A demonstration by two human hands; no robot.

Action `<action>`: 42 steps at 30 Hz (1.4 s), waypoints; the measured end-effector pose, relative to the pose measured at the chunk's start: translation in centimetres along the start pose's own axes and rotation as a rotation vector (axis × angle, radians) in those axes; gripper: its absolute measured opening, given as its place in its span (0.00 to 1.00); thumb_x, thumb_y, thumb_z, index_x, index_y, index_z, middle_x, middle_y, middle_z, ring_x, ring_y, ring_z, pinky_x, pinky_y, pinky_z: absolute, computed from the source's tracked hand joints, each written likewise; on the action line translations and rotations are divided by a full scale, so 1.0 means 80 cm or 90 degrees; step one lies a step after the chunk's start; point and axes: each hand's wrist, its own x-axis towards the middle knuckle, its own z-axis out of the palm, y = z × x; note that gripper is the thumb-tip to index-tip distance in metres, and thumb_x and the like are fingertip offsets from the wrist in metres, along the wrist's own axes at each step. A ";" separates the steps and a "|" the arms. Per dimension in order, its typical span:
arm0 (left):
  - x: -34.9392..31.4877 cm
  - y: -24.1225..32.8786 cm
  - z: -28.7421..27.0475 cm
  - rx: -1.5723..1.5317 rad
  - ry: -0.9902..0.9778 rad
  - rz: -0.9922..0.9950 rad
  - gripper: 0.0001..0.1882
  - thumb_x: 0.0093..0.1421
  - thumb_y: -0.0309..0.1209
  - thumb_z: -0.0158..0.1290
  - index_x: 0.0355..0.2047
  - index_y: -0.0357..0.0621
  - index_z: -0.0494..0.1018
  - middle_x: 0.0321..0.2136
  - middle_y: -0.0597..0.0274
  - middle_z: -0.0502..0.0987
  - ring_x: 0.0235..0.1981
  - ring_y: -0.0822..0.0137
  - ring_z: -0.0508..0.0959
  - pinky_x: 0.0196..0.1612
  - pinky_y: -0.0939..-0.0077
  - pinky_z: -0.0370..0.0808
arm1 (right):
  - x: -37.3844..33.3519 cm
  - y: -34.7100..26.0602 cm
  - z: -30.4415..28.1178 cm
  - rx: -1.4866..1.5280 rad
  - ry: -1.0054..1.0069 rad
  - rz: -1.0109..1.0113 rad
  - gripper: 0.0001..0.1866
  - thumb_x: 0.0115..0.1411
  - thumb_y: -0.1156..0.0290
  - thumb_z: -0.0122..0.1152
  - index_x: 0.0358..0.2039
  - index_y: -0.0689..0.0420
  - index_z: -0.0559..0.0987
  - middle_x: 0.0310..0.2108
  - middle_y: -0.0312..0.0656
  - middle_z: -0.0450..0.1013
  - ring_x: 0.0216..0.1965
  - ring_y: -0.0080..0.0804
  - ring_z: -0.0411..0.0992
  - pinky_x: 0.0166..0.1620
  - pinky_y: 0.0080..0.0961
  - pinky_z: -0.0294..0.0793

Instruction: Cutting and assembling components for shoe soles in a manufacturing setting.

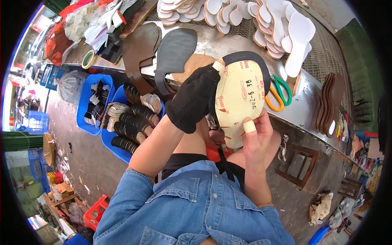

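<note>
A cream insole board [241, 92] with printed marks on its face is held up over my lap, above the table's near edge. Black sheet material [266, 77] shows around its upper and right edge. My left hand [195, 98], in a black glove with the thumb tip bare, is closed on the board's upper left side; most of its fingers are hidden behind. The fingers of my right hand [257, 132] pinch the lower right edge, with a pale yellow cover on the thumb. Scissors [281, 93] with orange and green handles lie just right of the board.
Black [175, 47] and brown [141, 51] cut sheets lie on the metal table [304, 100]. White sole-shaped pieces [300, 38] are heaped at the back, dark brown ones [328, 104] stacked at right. Blue bins [94, 126] stand left; a wooden stool [299, 165] is lower right.
</note>
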 end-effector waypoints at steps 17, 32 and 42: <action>0.006 -0.011 0.003 0.175 -0.150 0.098 0.21 0.59 0.28 0.47 0.52 0.36 0.64 0.42 0.58 0.72 0.40 0.67 0.74 0.42 0.74 0.71 | 0.028 -0.022 -0.011 0.085 0.080 0.008 0.10 0.61 0.68 0.52 0.36 0.62 0.70 0.29 0.39 0.74 0.24 0.19 0.72 0.26 0.18 0.74; -0.018 -0.028 0.012 0.145 -0.029 0.063 0.16 0.57 0.30 0.48 0.45 0.37 0.71 0.29 0.66 0.74 0.27 0.79 0.70 0.29 0.85 0.66 | 0.028 -0.011 -0.011 0.050 0.036 0.061 0.10 0.60 0.67 0.55 0.35 0.62 0.71 0.25 0.37 0.74 0.20 0.18 0.72 0.20 0.15 0.72; -0.020 -0.027 0.018 0.288 -0.044 0.047 0.16 0.55 0.28 0.56 0.44 0.36 0.72 0.38 0.62 0.77 0.38 0.75 0.75 0.42 0.78 0.72 | 0.057 -0.030 -0.031 0.204 -0.108 -0.002 0.19 0.56 0.75 0.58 0.48 0.67 0.69 0.41 0.40 0.72 0.41 0.25 0.71 0.46 0.22 0.69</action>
